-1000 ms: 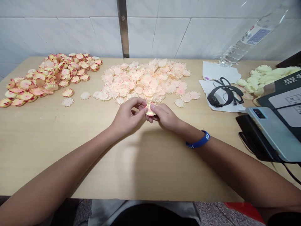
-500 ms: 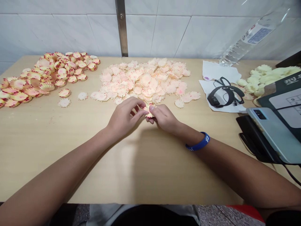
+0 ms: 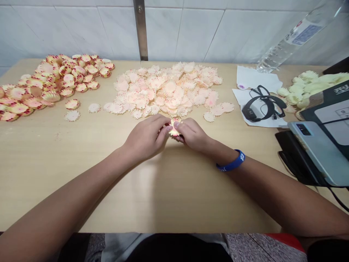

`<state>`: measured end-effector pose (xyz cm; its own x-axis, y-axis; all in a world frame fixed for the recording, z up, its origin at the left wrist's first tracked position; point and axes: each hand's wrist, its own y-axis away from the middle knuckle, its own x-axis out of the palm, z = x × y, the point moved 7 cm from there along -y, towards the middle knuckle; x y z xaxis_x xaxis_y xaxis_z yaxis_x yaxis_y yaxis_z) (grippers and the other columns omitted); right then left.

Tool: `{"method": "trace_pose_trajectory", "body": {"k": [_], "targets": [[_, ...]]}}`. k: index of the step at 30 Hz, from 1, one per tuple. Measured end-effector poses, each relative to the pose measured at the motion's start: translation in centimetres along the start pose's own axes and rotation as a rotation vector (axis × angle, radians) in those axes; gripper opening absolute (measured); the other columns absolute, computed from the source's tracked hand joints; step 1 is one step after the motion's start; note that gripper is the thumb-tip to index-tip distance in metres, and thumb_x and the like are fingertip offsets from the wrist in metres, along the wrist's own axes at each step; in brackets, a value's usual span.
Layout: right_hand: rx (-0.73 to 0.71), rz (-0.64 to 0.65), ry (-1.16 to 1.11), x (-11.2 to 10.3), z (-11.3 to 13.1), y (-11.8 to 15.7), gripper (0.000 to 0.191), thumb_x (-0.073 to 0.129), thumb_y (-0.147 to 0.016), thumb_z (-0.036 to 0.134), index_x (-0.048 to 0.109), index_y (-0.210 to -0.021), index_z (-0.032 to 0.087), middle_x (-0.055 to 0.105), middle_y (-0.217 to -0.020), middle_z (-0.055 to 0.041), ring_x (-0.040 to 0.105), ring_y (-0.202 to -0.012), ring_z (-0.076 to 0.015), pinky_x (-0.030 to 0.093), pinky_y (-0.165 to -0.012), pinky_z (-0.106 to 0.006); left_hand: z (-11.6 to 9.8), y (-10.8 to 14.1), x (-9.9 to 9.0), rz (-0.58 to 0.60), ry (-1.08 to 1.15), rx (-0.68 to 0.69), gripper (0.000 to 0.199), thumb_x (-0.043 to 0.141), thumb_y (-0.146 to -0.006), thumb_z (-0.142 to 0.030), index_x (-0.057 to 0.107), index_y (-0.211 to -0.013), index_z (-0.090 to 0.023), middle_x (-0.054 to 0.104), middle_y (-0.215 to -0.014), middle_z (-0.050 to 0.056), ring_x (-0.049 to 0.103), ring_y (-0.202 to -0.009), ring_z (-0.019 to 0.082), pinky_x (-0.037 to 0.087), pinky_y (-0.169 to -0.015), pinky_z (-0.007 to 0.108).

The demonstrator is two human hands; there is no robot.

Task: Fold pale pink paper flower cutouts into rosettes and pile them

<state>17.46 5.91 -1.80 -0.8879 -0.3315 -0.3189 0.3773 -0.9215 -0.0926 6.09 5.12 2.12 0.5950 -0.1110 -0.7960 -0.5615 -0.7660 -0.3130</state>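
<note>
Between my left hand and my right hand is a small frilled pale-peach paper flower, pinched by the fingertips of both hands. Part of it is hidden by my fingers. Just beyond my hands spreads a large pile of flat scalloped peach paper discs. A few loose discs lie apart from it, and none touch my hands. Further left lies a heap of cupped flowers with red-tinged rims. A blue wristband circles my right wrist.
The light wooden table carries everything. To the right are glasses and a black band on white paper, pale yellow flowers, a phone on a dark case, and a printed booklet. A plastic bottle lies at the back against a tiled wall.
My hands stay together on the small flower, with my left fingers closer over it. The view has tilted slightly, so the table objects sit higher in the picture.
</note>
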Motion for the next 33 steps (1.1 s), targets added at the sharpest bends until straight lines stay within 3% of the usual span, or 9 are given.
{"method": "trace_pose_trajectory", "body": {"k": [3, 9, 18, 24, 33], "targets": [[-0.038, 0.020, 0.036, 0.0, 0.3, 0.0, 0.045, 0.040, -0.093, 0.040, 0.040, -0.052, 0.021, 0.040, -0.046, 0.0019, 0.036, -0.046, -0.0090, 0.030, -0.047, -0.025, -0.3, 0.1, 0.4, 0.076, -0.050, 0.014, 0.028, 0.038, -0.097, -0.026, 0.064, -0.095, -0.016, 0.067, -0.095, 0.008, 0.060, -0.088, 0.021, 0.045, -0.076, 0.032], [-0.091, 0.050, 0.181, 0.3, 0.8, 0.1, 0.041, 0.035, -0.091, 0.034, 0.035, -0.052, 0.021, 0.034, -0.047, 0.0028, 0.033, -0.047, -0.0095, 0.026, -0.049, -0.026, -0.3, 0.1, 0.3, 0.110, -0.082, 0.013, 0.028, 0.040, -0.095, -0.023, 0.066, -0.091, -0.016, 0.066, -0.090, 0.007, 0.060, -0.084, 0.020, 0.042, -0.072, 0.031], [-0.032, 0.111, 0.440, 1.1, 1.0, 0.0, 0.042, 0.033, -0.089, 0.030, 0.043, -0.050, 0.018, 0.047, -0.048, -0.0011, 0.041, -0.050, -0.0113, 0.025, -0.055, -0.028, -0.5, 0.1, -0.2, 0.247, -0.284, 0.082, 0.034, 0.038, -0.097, -0.027, 0.062, -0.075, -0.014, 0.061, -0.075, 0.006, 0.052, -0.065, 0.015, 0.031, -0.056, 0.028], [-0.030, 0.137, 0.601, 1.5, 0.9, -0.1, 0.038, 0.035, -0.087, 0.029, 0.042, -0.051, 0.018, 0.049, -0.051, -0.0020, 0.037, -0.050, -0.0114, 0.020, -0.056, -0.030, -0.6, 0.1, -0.3, 0.148, -0.433, 0.128, 0.029, 0.046, -0.087, -0.022, 0.057, -0.061, -0.016, 0.057, -0.062, 0.004, 0.042, -0.053, 0.013, 0.016, -0.049, 0.029], [0.008, 0.161, 0.689, 1.6, 1.1, -0.1, 0.036, 0.034, -0.089, 0.030, 0.041, -0.057, 0.018, 0.046, -0.054, -0.0011, 0.035, -0.051, -0.0114, 0.018, -0.056, -0.031, 0.2, 0.6, -0.1, -0.152, -0.379, 0.165, 0.026, 0.051, -0.080, -0.019, 0.051, -0.054, -0.018, 0.052, -0.057, 0.002, 0.047, -0.057, 0.014, 0.017, -0.048, 0.029]]}}
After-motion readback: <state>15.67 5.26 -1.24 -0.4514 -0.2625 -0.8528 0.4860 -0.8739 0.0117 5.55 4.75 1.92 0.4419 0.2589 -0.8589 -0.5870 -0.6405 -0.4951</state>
